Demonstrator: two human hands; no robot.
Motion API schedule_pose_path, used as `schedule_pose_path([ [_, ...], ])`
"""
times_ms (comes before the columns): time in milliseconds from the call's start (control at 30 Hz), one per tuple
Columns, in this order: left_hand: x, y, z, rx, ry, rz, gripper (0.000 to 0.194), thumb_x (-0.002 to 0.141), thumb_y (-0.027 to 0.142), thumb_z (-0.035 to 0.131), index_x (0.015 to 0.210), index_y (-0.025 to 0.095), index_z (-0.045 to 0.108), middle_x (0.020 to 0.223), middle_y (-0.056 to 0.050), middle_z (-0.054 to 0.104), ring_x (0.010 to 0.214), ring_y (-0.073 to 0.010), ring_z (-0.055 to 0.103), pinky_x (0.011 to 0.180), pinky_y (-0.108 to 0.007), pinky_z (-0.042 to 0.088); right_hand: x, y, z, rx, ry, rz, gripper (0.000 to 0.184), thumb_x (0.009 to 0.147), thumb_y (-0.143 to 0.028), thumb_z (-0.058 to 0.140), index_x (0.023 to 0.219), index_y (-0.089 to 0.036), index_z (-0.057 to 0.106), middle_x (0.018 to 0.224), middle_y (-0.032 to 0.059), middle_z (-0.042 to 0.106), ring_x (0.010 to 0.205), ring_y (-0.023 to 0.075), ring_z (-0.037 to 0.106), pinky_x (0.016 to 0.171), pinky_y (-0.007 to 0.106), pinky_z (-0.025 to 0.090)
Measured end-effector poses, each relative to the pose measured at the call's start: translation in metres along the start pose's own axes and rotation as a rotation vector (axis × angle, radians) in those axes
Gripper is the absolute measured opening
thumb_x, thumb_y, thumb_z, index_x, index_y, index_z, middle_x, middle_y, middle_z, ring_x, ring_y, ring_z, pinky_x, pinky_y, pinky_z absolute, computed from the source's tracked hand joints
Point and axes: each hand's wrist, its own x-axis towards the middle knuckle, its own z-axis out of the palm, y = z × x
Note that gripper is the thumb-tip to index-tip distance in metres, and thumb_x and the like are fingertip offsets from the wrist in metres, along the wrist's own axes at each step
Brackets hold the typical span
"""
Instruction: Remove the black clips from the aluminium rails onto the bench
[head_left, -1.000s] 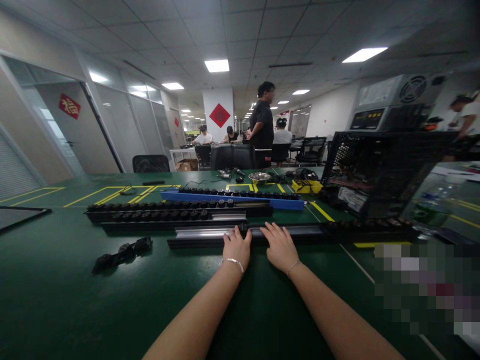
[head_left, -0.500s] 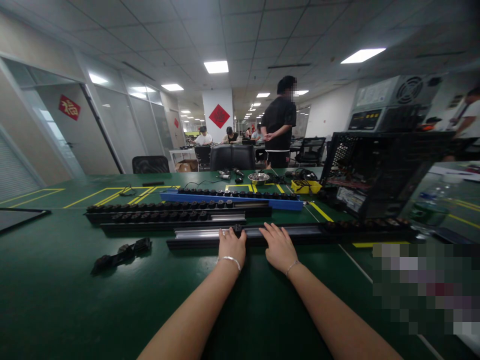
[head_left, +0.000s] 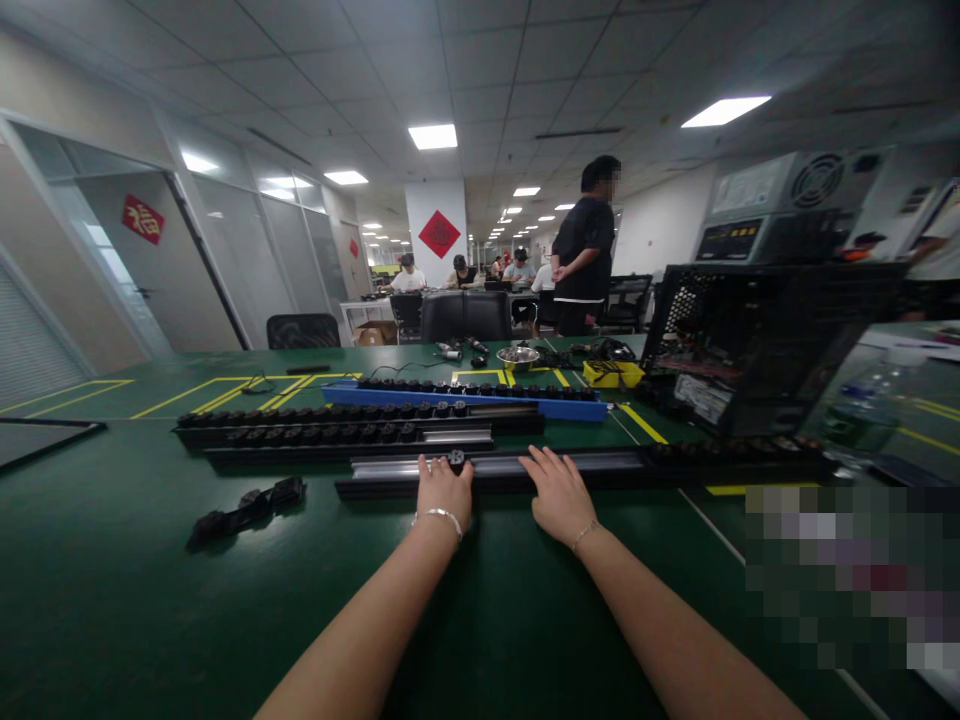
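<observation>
A long black rail with a silver channel (head_left: 600, 464) lies across the green table (head_left: 135, 600) in front of me. My left hand (head_left: 442, 492) rests on the rail with its fingers curled round a small black clip (head_left: 455, 460) seated in the channel. My right hand (head_left: 559, 492) lies flat on the rail a little to the right, fingers stretched out, holding nothing. Several more black clips fill the rail's right end (head_left: 742, 447).
Behind lie two black rails full of clips (head_left: 330, 432) and a blue one (head_left: 465, 396). A loose strip of clips (head_left: 244, 510) sits at the left. An open computer case (head_left: 765, 335) stands at the right. A person in black (head_left: 585, 255) stands beyond the table; others sit farther back.
My left hand has slid the small black clip to the left along the rail. My right hand has stayed put. The standing person has walked to the right.
</observation>
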Motion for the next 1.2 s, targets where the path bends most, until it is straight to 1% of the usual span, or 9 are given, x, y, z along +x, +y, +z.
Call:
schedule_pose_path([
  [133,-0.001,-0.007,0.003,-0.014,0.003,-0.009,0.049,0.088,0.018,0.031,0.134,0.024,0.044,0.133,-0.021,0.049,0.123,-0.0311,0.045,0.105,-0.056,0.018,0.0,0.0,-0.001,0.005,-0.002,0.005,0.065,0.07,-0.011,0.042,0.134,-0.021,0.045,0.146,0.0028,0.035,0.135,0.0205,0.025,0.111,0.041,0.011],
  [333,-0.003,-0.019,0.012,0.005,-0.005,-0.017,0.052,0.088,0.015,0.029,0.137,0.026,0.038,0.136,-0.02,0.046,0.126,-0.0302,0.043,0.102,-0.051,0.029,0.0,-0.002,-0.004,0.008,-0.023,0.01,0.065,0.07,-0.011,0.042,0.134,-0.021,0.044,0.147,0.0024,0.033,0.135,0.0204,0.024,0.111,0.041,0.011],
  [467,-0.004,-0.027,0.016,-0.001,-0.001,-0.045,0.051,0.087,0.014,0.03,0.136,0.026,0.04,0.136,-0.019,0.046,0.125,-0.0297,0.044,0.1,-0.051,0.032,0.0,-0.002,-0.006,0.007,-0.035,0.017,0.065,0.07,-0.011,0.042,0.135,-0.021,0.043,0.147,0.0025,0.033,0.135,0.0199,0.023,0.111,0.04,0.011],
  [633,-0.005,-0.04,0.018,-0.017,-0.011,-0.063,0.052,0.087,0.013,0.028,0.135,0.025,0.041,0.135,-0.021,0.046,0.125,-0.0305,0.044,0.099,-0.052,0.032,0.0,-0.003,-0.006,0.009,-0.041,0.021,0.066,0.07,-0.011,0.042,0.135,-0.021,0.043,0.147,0.0024,0.032,0.135,0.0204,0.023,0.111,0.041,0.011],
  [867,-0.008,-0.061,0.022,-0.025,-0.033,-0.102,0.053,0.086,0.011,0.028,0.135,0.026,0.04,0.138,-0.019,0.044,0.126,-0.0293,0.042,0.101,-0.052,0.03,0.0,-0.002,-0.005,0.006,-0.03,0.015,0.065,0.07,-0.011,0.043,0.134,-0.021,0.044,0.147,0.003,0.033,0.135,0.0205,0.023,0.111,0.04,0.011],
  [1000,-0.01,-0.068,0.023,0.0,-0.049,-0.118,0.053,0.086,0.012,0.028,0.135,0.028,0.04,0.137,-0.018,0.045,0.126,-0.0287,0.043,0.1,-0.052,0.03,0.0,-0.001,-0.002,-0.003,-0.005,0.005,0.065,0.07,-0.01,0.043,0.134,-0.021,0.044,0.146,0.0029,0.035,0.135,0.0202,0.024,0.111,0.041,0.011],
  [1200,-0.012,-0.077,0.024,0.015,-0.052,-0.13,0.054,0.086,0.009,0.025,0.135,0.025,0.041,0.137,-0.02,0.045,0.126,-0.0291,0.043,0.099,-0.051,0.032,0.0,-0.001,-0.003,0.002,-0.017,0.004,0.065,0.07,-0.01,0.043,0.134,-0.02,0.044,0.146,0.0036,0.034,0.135,0.0208,0.024,0.111,0.041,0.011],
])
